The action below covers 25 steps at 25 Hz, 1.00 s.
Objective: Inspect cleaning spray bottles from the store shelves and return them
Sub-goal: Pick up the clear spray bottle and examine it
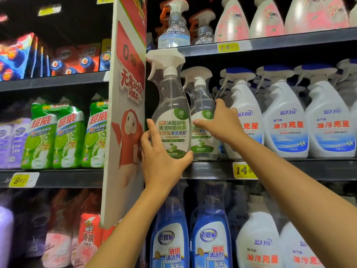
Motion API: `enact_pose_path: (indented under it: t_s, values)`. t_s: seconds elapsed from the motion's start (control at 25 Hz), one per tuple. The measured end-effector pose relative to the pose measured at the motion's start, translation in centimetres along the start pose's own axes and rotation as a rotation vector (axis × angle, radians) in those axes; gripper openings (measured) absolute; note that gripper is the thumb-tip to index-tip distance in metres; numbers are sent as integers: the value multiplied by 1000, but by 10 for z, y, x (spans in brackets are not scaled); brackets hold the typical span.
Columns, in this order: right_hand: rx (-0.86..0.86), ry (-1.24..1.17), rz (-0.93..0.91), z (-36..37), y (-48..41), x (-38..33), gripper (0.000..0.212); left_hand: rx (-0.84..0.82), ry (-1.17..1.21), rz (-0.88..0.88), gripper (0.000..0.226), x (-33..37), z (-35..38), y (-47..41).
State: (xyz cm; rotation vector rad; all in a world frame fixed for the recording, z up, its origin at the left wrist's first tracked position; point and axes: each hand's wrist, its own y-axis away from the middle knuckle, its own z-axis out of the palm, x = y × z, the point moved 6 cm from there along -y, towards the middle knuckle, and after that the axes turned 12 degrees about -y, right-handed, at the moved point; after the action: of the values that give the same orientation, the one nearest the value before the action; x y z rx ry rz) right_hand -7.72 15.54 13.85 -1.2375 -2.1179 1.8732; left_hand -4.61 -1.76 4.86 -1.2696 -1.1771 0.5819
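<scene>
A clear spray bottle (171,113) with a white trigger head and a green and white label stands upright at the front left of the middle shelf (289,169). My left hand (160,153) grips its base, thumb on the right side and fingers on the left. A second clear spray bottle (202,117) of the same kind stands just behind and to the right. My right hand (220,122) reaches past it with fingers spread, thumb on its label, fingertips at its far side.
White spray bottles (286,120) with blue heads fill the shelf to the right. A red and white promo sign (127,105) juts out just left of my left hand. Blue glass-cleaner bottles (170,229) stand on the shelf below, more sprays above, green packs (58,136) at left.
</scene>
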Motion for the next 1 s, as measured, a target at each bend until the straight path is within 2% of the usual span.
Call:
enact_pose_path:
  t_s: [0.16, 0.32, 0.68, 0.76, 0.84, 1.0]
  values:
    - [42, -4, 11, -8, -7, -5, 61, -9, -69, -13, 128, 0, -2, -1]
    - [150, -151, 22, -12, -1, 2, 60, -39, -130, -25, 128, 1, -2, -4]
    - [275, -456, -58, -32, 7, 19, 47, -177, -41, -41, 128, 2, 8, -11]
    - [279, -500, -45, -34, 6, 22, 50, -206, 3, -62, 125, 2, 11, -9]
    - [286, -520, -53, -35, 7, 25, 56, -195, 57, -86, 124, 2, 13, -10]
    - [287, -614, -55, -43, 10, 30, 46, -106, 89, -41, 127, 3, 16, -22]
